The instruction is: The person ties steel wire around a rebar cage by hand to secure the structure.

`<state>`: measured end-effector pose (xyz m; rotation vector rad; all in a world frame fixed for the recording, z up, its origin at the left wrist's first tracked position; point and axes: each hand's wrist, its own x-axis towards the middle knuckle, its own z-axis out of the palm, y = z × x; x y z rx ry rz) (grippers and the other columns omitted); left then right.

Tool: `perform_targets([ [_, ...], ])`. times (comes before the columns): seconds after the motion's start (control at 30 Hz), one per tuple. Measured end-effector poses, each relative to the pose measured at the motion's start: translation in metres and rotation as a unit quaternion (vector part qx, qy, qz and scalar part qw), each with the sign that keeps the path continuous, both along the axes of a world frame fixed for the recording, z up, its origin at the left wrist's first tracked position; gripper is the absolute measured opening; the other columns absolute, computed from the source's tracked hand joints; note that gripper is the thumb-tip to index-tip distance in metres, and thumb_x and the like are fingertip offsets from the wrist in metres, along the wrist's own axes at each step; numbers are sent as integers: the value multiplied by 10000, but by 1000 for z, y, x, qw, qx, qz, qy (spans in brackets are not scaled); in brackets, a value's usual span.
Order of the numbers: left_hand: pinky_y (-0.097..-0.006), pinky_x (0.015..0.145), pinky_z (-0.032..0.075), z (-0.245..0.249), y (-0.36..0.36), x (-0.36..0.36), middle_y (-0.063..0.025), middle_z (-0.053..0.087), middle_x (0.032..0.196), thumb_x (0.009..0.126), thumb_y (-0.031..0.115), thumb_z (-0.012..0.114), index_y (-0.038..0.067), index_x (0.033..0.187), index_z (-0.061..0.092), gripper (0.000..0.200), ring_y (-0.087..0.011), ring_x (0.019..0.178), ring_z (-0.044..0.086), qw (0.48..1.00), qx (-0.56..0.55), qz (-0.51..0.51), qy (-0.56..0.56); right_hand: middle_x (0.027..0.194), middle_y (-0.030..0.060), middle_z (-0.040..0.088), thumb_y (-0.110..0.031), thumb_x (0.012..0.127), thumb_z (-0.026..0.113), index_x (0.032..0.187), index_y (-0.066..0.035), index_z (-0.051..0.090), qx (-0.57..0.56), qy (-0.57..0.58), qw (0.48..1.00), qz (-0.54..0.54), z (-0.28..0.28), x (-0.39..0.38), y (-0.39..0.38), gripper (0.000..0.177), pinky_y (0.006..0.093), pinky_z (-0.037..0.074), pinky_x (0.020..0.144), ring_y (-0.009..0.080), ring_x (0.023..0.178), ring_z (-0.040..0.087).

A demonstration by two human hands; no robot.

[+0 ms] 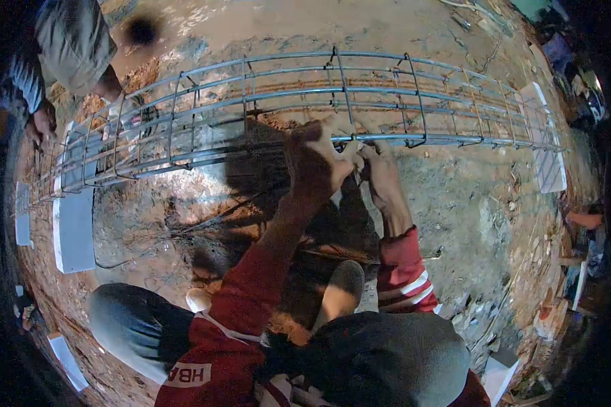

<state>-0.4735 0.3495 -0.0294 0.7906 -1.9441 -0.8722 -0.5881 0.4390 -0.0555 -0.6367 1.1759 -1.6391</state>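
Note:
A long rebar cage of straight bars and square stirrups runs across the view in front of me. My left hand is closed around its near lower bar beside a middle stirrup, fingers above and thumb below. Close against it, my right hand pinches at the same joint between bar and stirrup. The fingertips of both hands meet there. Whatever lies between the right fingers is too small to make out.
White blocks stand under the cage's two ends. At the upper left stands another person, with a hand near the cage's left end. Thin rods lie on the muddy ground. My knees are bent below the cage.

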Motion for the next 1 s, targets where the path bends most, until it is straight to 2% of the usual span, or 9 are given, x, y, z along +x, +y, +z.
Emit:
perform_targets([
  [0.07, -349, 733, 528, 2, 3, 2, -111, 674, 821, 831, 168, 676, 58, 854, 644, 117, -254, 774, 671, 999, 21, -9, -28, 874, 149, 644, -215, 901, 569, 1077, -17, 644, 148, 422, 881, -155, 5, 11, -1, 275, 392, 475, 703, 330, 779, 607],
  [0.3, -391, 726, 472, -8, 0, 5, -109, 679, 845, 702, 105, 716, 67, 866, 675, 173, -295, 842, 644, 983, -177, -14, 43, 758, 171, 561, -185, 860, 638, 958, -66, 696, 116, 670, 670, -299, 30, 44, 25, 165, 406, 443, 610, 316, 671, 567],
  [0.33, -384, 749, 463, -11, 1, 5, -91, 688, 882, 696, 74, 713, 66, 881, 679, 189, -272, 880, 641, 972, -220, -8, 85, 758, 171, 561, -185, 860, 638, 958, -66, 696, 116, 673, 668, -297, 34, 47, 28, 165, 406, 443, 610, 316, 671, 567],
  [0.4, -381, 777, 456, -13, 0, 9, -72, 690, 930, 696, 49, 707, 69, 910, 686, 216, -254, 909, 633, 966, -240, -17, 91, 764, 132, 560, -105, 786, 703, 918, -47, 697, 34, 110, 956, -270, 44, 53, 31, 144, 383, 451, 661, 341, 677, 548],
  [0.43, -379, 804, 448, -15, 0, 12, -54, 693, 978, 696, 23, 701, 72, 938, 692, 247, -235, 938, 626, 960, -262, -29, 94, 764, 132, 560, -105, 786, 703, 918, -47, 697, 36, 115, 956, -268, 46, 56, 30, 144, 383, 451, 661, 341, 677, 548],
  [0.5, -384, 841, 439, -16, 2, 16, -42, 688, 1042, 690, 30, 693, 82, 993, 699, 308, -229, 966, 617, 963, -255, -30, 78, 729, 134, 551, -73, 761, 687, 857, -37, 673, 101, 666, 700, -239, 51, 63, 28, 103, 389, 458, 649, 359, 673, 541],
  [0.77, -404, 798, 424, -13, 2, 10, -40, 671, 961, 650, 59, 654, 72, 879, 675, 230, -245, 927, 603, 959, -260, -11, 109, 799, 158, 646, -221, 695, 738, 935, -87, 703, 156, 782, 603, -11, 111, 37, 8, 278, 420, 505, 562, 348, 663, 639],
  [0.93, -404, 754, 398, -10, 6, 3, -49, 614, 818, 535, 83, 707, 72, 768, 603, 256, -248, 849, 586, 967, -223, 17, 123, 658, 188, 650, -179, 673, 707, 801, 13, 706, 151, 639, 753, 33, 122, 7, -11, 230, 411, 526, 616, 350, 625, 649],
  [1.0, -404, 754, 395, -10, 6, 3, -55, 612, 829, 515, 70, 691, 64, 786, 592, 288, -254, 841, 582, 971, -209, 23, 110, 662, 190, 650, -175, 677, 707, 789, 12, 701, 141, 668, 731, -8, 119, 12, -9, 218, 410, 525, 614, 352, 623, 647],
])
